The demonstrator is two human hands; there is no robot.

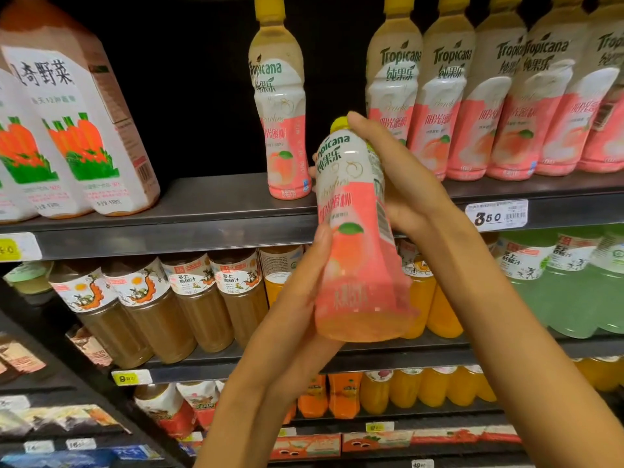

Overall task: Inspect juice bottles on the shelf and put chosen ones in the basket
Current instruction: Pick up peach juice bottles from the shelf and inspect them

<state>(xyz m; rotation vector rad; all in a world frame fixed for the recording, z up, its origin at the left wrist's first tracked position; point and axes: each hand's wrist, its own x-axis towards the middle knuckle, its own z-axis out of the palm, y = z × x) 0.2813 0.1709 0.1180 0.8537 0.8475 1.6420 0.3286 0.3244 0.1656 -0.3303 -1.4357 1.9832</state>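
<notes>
A shopper is holding a peach juice bottle [358, 238] before the shelf [209, 211], its long axis running six to twelve o'clock, left hand [304, 292] cupping its base, right hand [401, 177] gripping its neck; no basket is showing.

Single head-worn view (wide-angle), close, facing the shelf [236, 228] front.
</notes>
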